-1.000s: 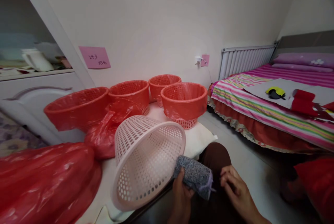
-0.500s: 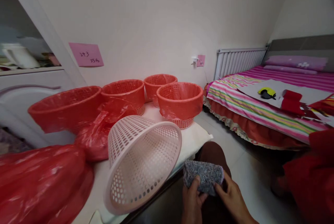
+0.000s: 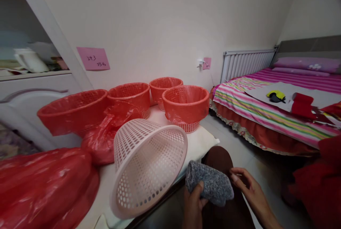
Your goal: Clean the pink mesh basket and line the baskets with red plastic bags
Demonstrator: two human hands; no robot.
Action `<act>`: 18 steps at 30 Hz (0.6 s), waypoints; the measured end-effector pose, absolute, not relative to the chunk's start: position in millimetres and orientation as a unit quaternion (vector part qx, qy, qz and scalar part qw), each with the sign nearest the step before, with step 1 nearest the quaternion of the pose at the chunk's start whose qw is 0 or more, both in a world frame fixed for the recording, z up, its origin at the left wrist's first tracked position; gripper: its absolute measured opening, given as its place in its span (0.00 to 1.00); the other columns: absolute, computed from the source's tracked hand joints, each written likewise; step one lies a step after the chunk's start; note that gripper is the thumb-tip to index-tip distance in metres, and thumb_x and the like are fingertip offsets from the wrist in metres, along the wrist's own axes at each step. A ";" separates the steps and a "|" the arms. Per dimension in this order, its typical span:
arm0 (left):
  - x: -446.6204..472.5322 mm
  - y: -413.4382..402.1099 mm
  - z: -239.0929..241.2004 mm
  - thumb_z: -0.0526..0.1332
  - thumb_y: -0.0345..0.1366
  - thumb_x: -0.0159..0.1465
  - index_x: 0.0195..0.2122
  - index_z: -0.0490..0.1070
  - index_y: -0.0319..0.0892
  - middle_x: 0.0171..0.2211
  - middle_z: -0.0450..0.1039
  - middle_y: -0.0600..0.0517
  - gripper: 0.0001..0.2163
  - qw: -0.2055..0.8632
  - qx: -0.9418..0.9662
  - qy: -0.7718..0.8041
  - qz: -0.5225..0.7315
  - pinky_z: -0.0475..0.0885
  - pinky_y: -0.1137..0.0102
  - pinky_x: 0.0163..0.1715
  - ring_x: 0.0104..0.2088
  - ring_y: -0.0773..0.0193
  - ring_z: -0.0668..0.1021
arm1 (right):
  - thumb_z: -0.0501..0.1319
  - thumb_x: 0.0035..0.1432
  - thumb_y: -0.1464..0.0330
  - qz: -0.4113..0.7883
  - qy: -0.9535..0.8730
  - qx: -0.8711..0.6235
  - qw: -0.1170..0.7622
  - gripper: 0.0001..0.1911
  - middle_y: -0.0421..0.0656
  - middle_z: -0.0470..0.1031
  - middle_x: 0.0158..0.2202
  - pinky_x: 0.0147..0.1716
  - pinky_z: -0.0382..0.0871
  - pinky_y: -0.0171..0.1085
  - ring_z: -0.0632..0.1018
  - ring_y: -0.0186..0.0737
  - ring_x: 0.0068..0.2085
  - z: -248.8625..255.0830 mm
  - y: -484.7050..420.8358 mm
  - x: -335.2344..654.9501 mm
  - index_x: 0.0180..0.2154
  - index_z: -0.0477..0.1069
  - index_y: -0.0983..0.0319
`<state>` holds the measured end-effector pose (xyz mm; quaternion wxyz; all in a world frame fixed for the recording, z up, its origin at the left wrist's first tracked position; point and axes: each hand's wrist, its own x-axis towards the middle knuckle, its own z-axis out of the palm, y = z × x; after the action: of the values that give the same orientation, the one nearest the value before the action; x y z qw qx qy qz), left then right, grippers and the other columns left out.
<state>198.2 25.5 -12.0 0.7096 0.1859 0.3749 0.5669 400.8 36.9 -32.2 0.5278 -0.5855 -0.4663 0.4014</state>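
My left hand (image 3: 195, 200) grips a folded piece of grey mottled knit fabric (image 3: 209, 182) by its left part, thumb on top, over my brown-clad knee. The fabric's right end droops free and shows a pale edge. Just to the right of it, apart from the fabric, is my right hand (image 3: 249, 190). Its thumb and forefinger tips come together in a pinch; whether anything small is between them I cannot make out. Left of both hands, a pale pink perforated basket (image 3: 149, 165) lies tipped on its side, its mouth facing toward me.
Several red-lined baskets (image 3: 185, 97) stand along the wall on a cream-covered table (image 3: 199, 143). Red plastic bags (image 3: 50, 186) bulge at the left. On the right, a bed with a striped cover (image 3: 255, 110) holds a red roll (image 3: 302, 105) and a yellow-and-black item (image 3: 276, 96).
My right hand has let go of the fabric's right end and moved off to the right. The fabric now slants downward, held by my left hand alone. The view has shifted slightly left.
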 end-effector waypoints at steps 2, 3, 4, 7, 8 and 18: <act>198.8 24.8 -8.8 0.65 0.39 0.58 0.63 0.54 0.43 0.51 0.74 0.41 0.33 0.719 0.190 0.347 0.571 0.70 0.56 0.51 0.53 0.48 0.75 | 0.69 0.48 0.55 0.508 -0.417 -0.535 0.530 0.31 0.49 0.75 0.53 0.51 0.69 0.47 0.75 0.53 0.52 -22.6 32.9 393.2 0.52 0.68 0.57; 199.7 24.3 -6.7 0.65 0.38 0.58 0.63 0.54 0.43 0.52 0.74 0.42 0.32 0.723 0.186 0.333 0.576 0.70 0.56 0.51 0.54 0.48 0.75 | 0.71 0.46 0.57 0.577 -0.382 -0.495 0.525 0.35 0.49 0.75 0.53 0.51 0.69 0.47 0.76 0.53 0.52 -18.6 29.1 386.7 0.55 0.66 0.56; 200.6 23.7 -4.4 0.65 0.36 0.59 0.63 0.55 0.43 0.51 0.74 0.42 0.32 0.727 0.180 0.321 0.580 0.69 0.56 0.52 0.54 0.49 0.75 | 0.71 0.46 0.59 0.641 -0.346 -0.453 0.515 0.36 0.49 0.76 0.52 0.50 0.70 0.47 0.77 0.52 0.50 -15.5 24.5 379.3 0.57 0.65 0.56; 201.2 22.6 1.8 0.65 0.35 0.59 0.62 0.58 0.43 0.48 0.76 0.43 0.30 0.743 0.151 0.299 0.579 0.69 0.56 0.52 0.52 0.49 0.76 | 0.69 0.49 0.63 0.731 -0.277 -0.377 0.496 0.28 0.49 0.80 0.46 0.45 0.73 0.47 0.79 0.53 0.47 -12.9 12.0 359.0 0.53 0.71 0.59; 199.9 22.8 3.5 0.65 0.35 0.59 0.61 0.59 0.44 0.47 0.77 0.44 0.29 0.747 0.148 0.296 0.577 0.69 0.56 0.52 0.52 0.49 0.76 | 0.69 0.49 0.63 0.727 -0.273 -0.372 0.509 0.25 0.49 0.81 0.44 0.46 0.72 0.48 0.79 0.53 0.46 -13.9 10.1 355.2 0.50 0.73 0.60; 162.1 51.8 -14.9 0.74 0.37 0.49 0.46 0.75 0.40 0.47 0.77 0.41 0.22 0.664 0.352 0.330 0.571 0.68 0.58 0.52 0.50 0.47 0.76 | 0.74 0.40 0.62 0.639 -0.337 -0.431 0.541 0.24 0.47 0.84 0.37 0.46 0.72 0.53 0.82 0.54 0.39 -32.3 25.6 369.6 0.41 0.77 0.60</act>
<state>162.1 51.8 -14.9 0.6644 0.3520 0.3296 0.5710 369.6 25.6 -32.3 0.5409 -0.4313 -0.3365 0.6389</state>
